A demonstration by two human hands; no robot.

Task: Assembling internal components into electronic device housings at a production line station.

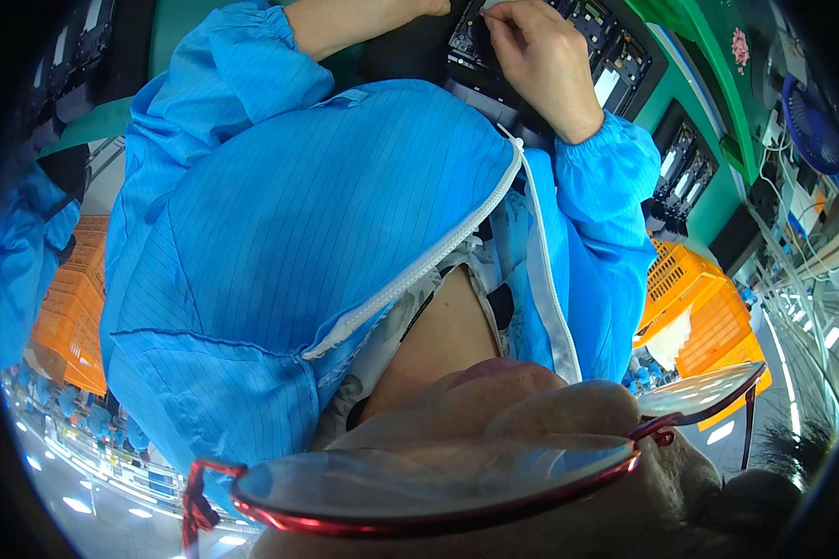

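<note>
My right hand [545,61] is over an opened black electronic device [657,67], with thumb and forefinger pinched together near its inner edge. Something small and pale shows at those fingertips, too little to name. Circuit parts and a silvery-white strip [609,86] lie inside the device, beside the hand. At the top edge, my left hand [415,7] is cut off by the frame. Only its wrist side and a fingertip show, close to the device, so its grip is hidden. Both arms wear blue striped sleeves.
Similar opened devices sit at the right [685,172] and far left [75,56] on green work surfaces. A purple fan [811,126], loose cables and a pink pile [739,48] are at the right. Orange crates [708,307] stand on both sides. Another person's blue sleeve [23,252] shows at left.
</note>
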